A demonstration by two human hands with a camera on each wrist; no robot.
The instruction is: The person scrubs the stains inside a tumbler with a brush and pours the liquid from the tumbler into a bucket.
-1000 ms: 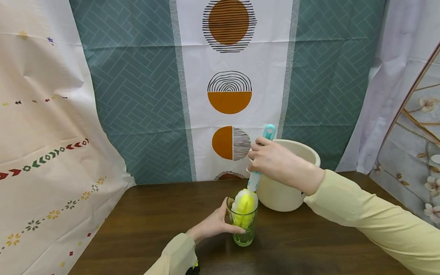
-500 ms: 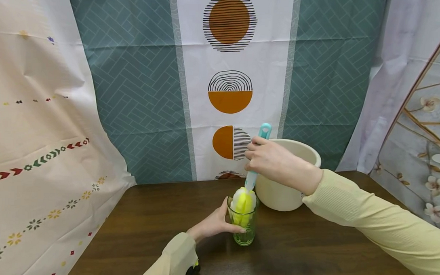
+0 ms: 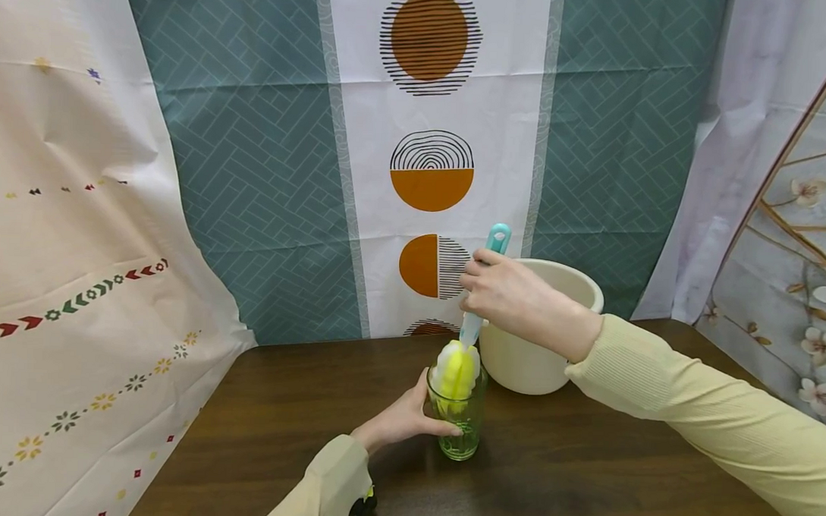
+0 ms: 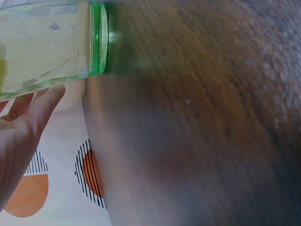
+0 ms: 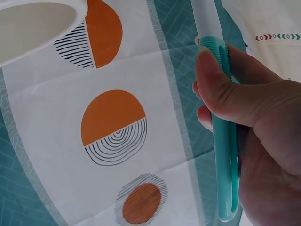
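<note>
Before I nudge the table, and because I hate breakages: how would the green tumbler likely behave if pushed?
The green tumbler is probably stiff and fragile, since its see-through wall looks like glass. Taller than wide, it might tip, though the left hand grips it.

Behind the dark wooden table (image 3: 278, 413) hung a teal-and-white printed curtain (image 3: 432, 114); patterned cream cloth (image 3: 79, 231) hung left of the table, flowered fabric (image 3: 781, 286) right.
</note>
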